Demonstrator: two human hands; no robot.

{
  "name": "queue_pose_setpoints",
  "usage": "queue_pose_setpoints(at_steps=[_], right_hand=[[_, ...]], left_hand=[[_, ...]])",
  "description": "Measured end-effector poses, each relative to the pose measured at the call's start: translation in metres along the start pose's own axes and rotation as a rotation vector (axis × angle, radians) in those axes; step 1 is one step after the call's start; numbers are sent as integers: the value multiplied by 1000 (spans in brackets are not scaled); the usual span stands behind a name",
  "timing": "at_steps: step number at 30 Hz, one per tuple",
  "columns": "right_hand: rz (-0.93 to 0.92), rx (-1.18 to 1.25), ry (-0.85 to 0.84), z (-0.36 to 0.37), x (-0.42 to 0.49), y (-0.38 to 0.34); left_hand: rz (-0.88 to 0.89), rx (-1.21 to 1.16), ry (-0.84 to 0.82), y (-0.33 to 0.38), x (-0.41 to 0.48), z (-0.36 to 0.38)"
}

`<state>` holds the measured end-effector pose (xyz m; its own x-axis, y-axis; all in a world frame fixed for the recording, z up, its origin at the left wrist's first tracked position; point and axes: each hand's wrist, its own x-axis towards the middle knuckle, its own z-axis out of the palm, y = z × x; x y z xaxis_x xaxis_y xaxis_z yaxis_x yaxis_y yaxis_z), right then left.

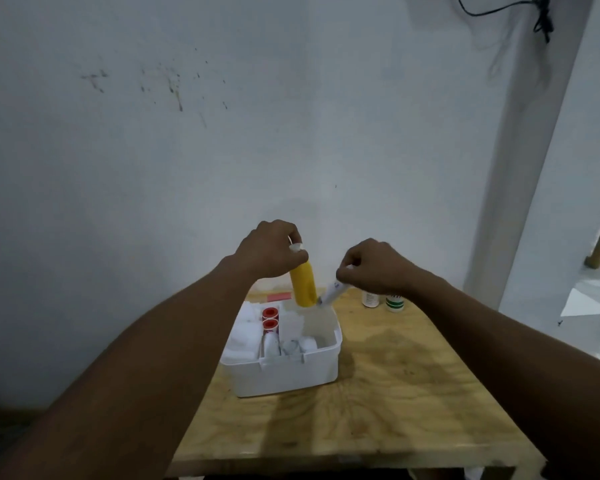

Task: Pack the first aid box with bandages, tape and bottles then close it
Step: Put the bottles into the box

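The white first aid box (284, 375) stands open on the wooden table (378, 393). Inside lie white bandage rolls (243, 337) on the left, two red-cored tape rolls (270, 318) and a small white bottle (271, 344). My left hand (274, 249) grips a yellow bottle (303, 284) by its white cap, upright over the box's far side. My right hand (374, 265) holds a slim white tube (335, 292), tilted with its tip down towards the box's far right corner.
Two small white bottles (369, 298), one with a green label (395, 302), stand on the table behind my right wrist. A pink item (278, 296) lies behind the box. A wall rises close behind the table; a white pillar stands at the right.
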<state>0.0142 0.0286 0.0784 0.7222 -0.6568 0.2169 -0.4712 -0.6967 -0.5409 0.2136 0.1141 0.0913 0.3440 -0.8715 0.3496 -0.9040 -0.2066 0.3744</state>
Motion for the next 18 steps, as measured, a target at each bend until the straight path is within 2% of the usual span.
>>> queue_pose_setpoints(at_steps=[6, 18], right_hand=[[-50, -215, -235, 36, -10, -12], [-77, -270, -318, 71, -14, -2]], left_hand=[[5, 60, -158, -4, -14, 8], [-57, 151, -452, -16, -32, 40]])
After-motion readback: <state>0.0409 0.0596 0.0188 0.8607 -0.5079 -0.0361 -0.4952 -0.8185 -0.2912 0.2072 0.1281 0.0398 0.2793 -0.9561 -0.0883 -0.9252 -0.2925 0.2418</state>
